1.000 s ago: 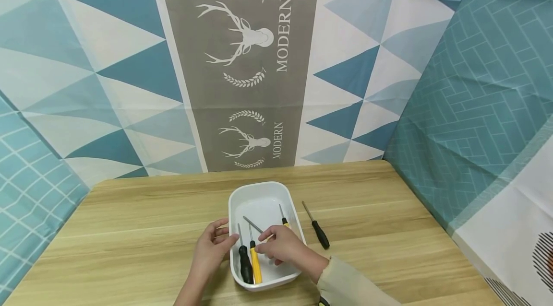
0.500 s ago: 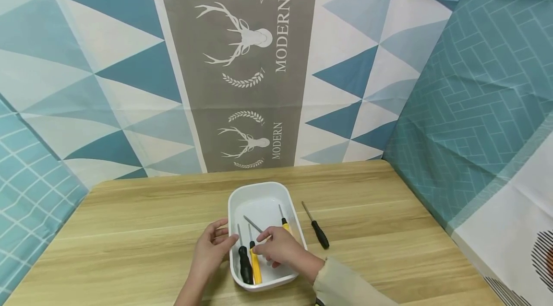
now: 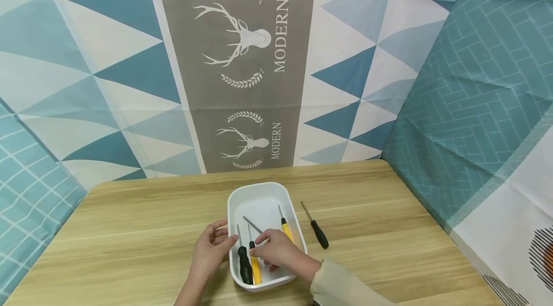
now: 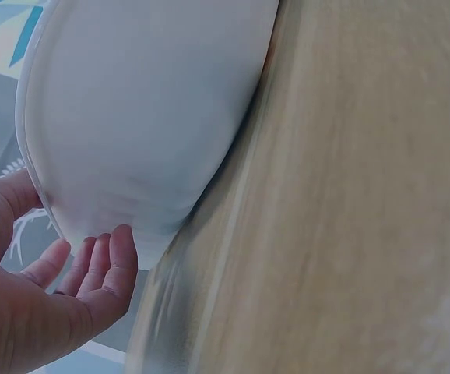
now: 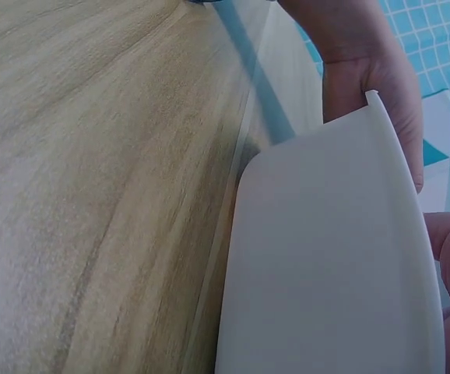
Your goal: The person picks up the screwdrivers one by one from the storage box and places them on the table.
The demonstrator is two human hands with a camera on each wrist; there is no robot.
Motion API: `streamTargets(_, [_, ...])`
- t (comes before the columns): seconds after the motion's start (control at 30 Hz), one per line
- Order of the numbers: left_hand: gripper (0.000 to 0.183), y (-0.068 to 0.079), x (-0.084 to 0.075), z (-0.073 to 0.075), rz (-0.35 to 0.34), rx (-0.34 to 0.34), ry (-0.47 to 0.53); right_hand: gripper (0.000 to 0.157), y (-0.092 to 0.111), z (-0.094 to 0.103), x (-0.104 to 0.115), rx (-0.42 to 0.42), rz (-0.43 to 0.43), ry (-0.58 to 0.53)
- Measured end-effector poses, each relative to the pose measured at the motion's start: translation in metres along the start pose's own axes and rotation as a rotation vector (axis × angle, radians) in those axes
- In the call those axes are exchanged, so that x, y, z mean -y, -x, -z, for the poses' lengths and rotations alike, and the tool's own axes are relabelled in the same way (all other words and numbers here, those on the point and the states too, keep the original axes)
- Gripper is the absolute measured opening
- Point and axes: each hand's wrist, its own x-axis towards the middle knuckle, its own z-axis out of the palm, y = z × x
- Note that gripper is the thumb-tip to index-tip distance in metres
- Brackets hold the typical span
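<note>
Head view: left hand (image 3: 209, 249) grips white tray (image 3: 260, 199); right hand (image 3: 280, 251), half curled, is at left yellow screwdriver (image 3: 256, 271), hold unclear.

The left grip (image 3: 210, 250) has bent fingers and parted thumb; the right grip (image 3: 280, 250) faces palm-down.
</note>
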Motion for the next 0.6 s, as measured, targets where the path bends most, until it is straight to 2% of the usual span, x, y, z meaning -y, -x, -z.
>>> streamTargets(0.3, [0.055, 0.0008, -0.0002, 0.0010, -0.004, 0.006, 0.010, 0.026, -0.0009, -0.0038, -0.0018, -0.005, -0.009, -0.010])
streamTargets(0.6, [0.055, 0.0003, 0.0003, 0.0000, -0.008, 0.005, 0.009, 0.028, 0.0017, -0.0086, -0.0027, -0.012, 0.022, -0.013])
